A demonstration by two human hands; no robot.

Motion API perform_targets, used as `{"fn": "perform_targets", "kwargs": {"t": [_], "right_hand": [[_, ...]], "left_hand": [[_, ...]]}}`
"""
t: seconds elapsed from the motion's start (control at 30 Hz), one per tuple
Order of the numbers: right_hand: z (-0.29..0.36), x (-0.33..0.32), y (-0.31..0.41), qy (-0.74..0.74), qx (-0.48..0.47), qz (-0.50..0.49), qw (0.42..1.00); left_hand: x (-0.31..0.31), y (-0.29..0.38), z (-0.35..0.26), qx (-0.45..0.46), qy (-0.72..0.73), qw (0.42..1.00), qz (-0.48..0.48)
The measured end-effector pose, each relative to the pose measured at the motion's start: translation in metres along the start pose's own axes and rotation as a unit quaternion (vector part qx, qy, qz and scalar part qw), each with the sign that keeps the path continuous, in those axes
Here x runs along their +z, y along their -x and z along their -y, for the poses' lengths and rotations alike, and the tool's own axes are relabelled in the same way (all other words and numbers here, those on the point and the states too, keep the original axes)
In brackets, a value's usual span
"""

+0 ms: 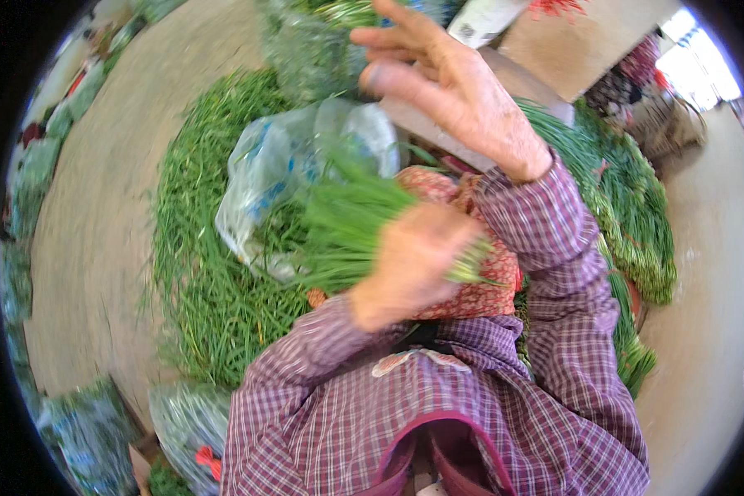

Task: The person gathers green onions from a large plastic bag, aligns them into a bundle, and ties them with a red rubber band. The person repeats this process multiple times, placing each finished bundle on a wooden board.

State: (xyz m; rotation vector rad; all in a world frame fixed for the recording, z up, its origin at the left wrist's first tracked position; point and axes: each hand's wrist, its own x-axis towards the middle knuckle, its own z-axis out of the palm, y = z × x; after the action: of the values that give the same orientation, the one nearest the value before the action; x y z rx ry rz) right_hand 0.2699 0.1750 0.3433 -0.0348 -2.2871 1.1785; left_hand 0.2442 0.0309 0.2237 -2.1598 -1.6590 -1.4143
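Note:
My left hand (418, 263), blurred by motion, grips a bunch of long green leaves (359, 217), likely garlic chives. Their pale stem ends stick out on the right of the fist, and the leaves spread to the left. My right hand (449, 93) is raised beyond it with fingers apart and nothing in them. Under the bunch lies an open clear plastic bag (273, 167) with blue print and loose greens inside. A red floral cloth (502, 266) covers my lap beneath the left hand.
Loose green leaves (204, 248) are heaped on the floor to the left. Bunched greens (632, 204) are stacked to the right beside a board (558, 49). A filled plastic bag (310, 56) stands ahead. More full bags (90, 434) line the left side.

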Motion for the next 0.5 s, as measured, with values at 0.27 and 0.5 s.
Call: {"fn": "perform_targets", "kwargs": {"t": [0.27, 0.5], "right_hand": [[-0.039, 0.077, 0.046, -0.059, -0.13, -0.125, 0.982], [-0.061, -0.026, 0.051, -0.009, -0.111, -0.323, 0.94]], "left_hand": [[-0.112, -0.092, 0.004, -0.044, 0.075, 0.978, -0.188], [-0.069, -0.21, -0.026, 0.228, 0.331, 0.909, -0.112]]}}
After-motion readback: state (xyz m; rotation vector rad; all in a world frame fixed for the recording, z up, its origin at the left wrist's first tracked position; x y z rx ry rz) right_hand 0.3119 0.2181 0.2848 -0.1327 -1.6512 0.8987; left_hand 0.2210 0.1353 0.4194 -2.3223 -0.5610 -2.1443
